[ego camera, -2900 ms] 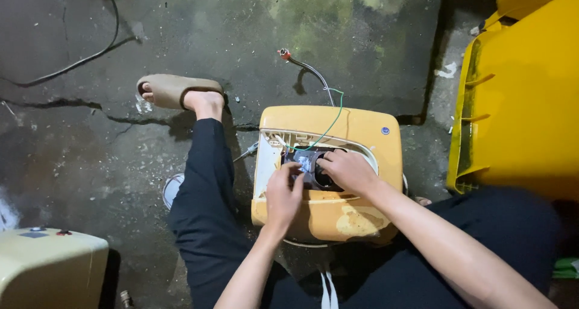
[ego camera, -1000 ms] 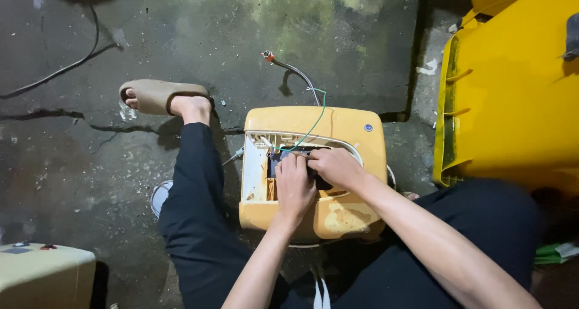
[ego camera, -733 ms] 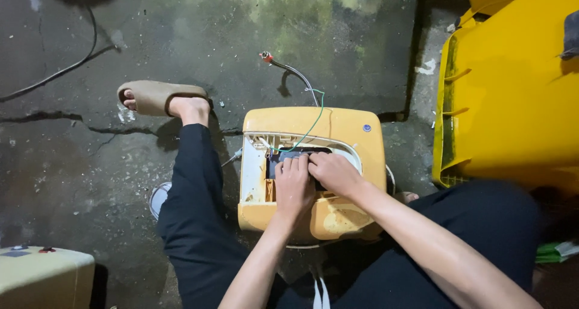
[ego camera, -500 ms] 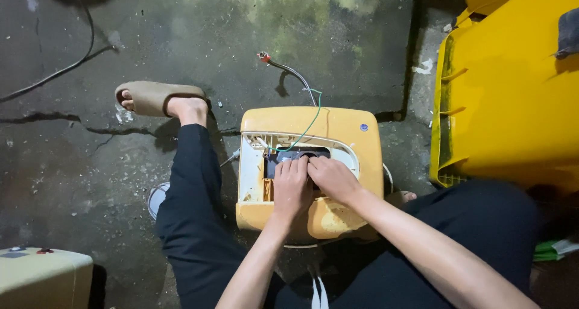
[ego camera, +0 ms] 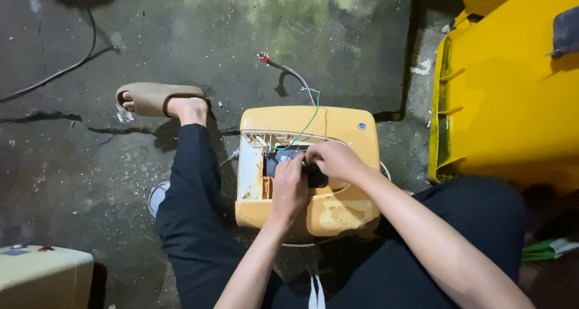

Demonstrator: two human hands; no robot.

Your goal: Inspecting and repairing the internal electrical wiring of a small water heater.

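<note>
Head view: both hands work inside a yellowed box (ego camera: 338,125) on the floor.
Left hand (ego camera: 291,188) and right hand (ego camera: 333,160), fingers curled, pinch a dark part (ego camera: 278,162) in its open recess.

Dim, harsh overhead light; sharp centre, dark shadowy corners, slight wide-angle edge distortion.

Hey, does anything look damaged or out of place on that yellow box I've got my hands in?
Yes. The yellow casing is open, with loose wires trailing out the top onto the cracked concrete floor. Its front face is scuffed and stained. Both hands, left and right, cover the dark part inside.
</note>
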